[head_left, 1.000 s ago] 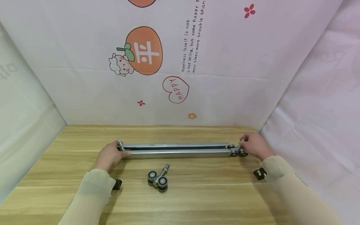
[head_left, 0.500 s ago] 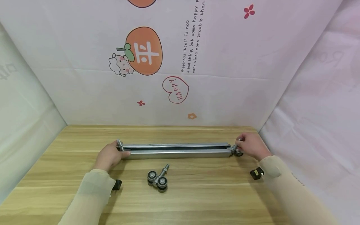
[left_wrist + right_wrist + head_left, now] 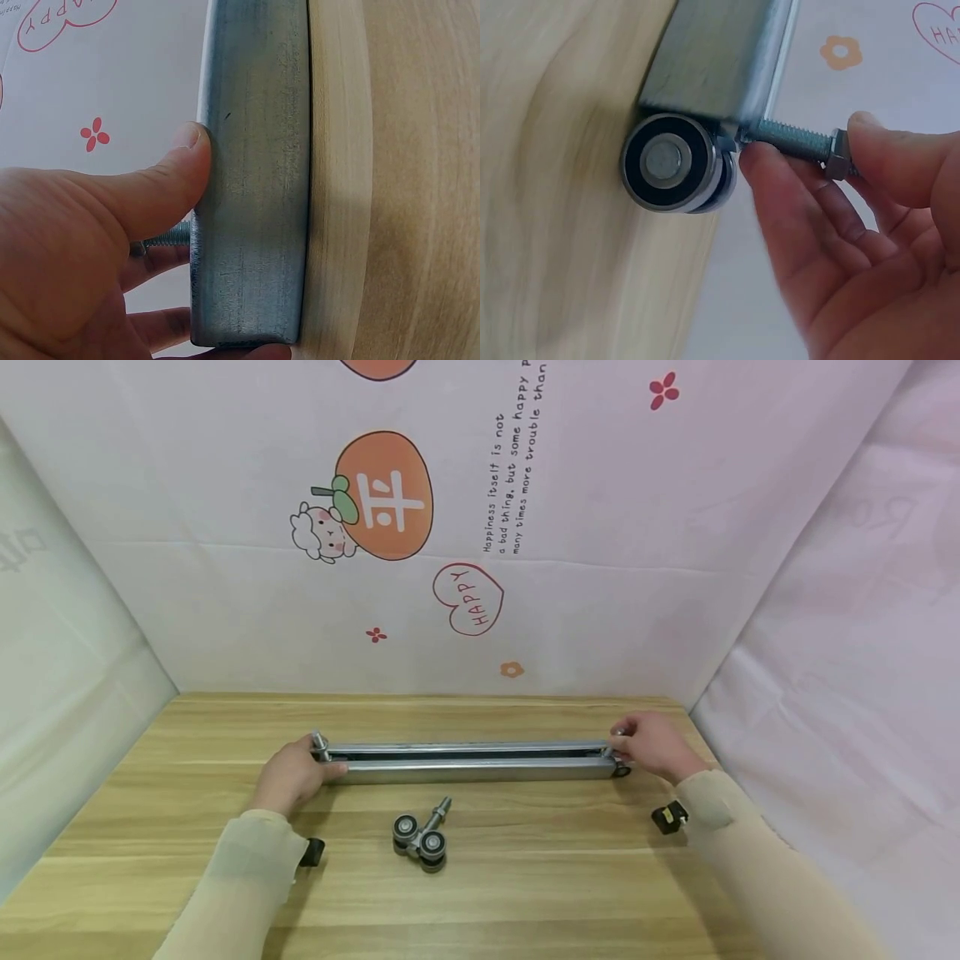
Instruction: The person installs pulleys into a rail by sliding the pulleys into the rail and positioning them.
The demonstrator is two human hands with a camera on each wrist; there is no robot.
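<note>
A slotted metal track [image 3: 480, 770] lies across the table, its slot facing up. My left hand [image 3: 292, 772] grips the track's left end, thumb on the near top edge. A threaded bolt [image 3: 169, 234] stands up from the slot beside those fingers; whatever it joins inside is hidden. At the right end, my right hand [image 3: 656, 745] pinches the bolt of a roller trolley [image 3: 664, 161]. That trolley is partly inside the track, with a pair of wheels still outside the end. Another roller trolley [image 3: 420, 842] lies on the table in front of the track, bolt pointing up and right.
The wood-grain table [image 3: 540, 877] meets a printed white cloth backdrop [image 3: 600, 610] behind the track. White cloth walls also stand at the left and right. A small black device [image 3: 670, 817] is on the right wrist.
My right hand has moved left, sliding the trolley from outside the track's right end partly into it. The left hand, the track and the loose trolley have stayed in place.
</note>
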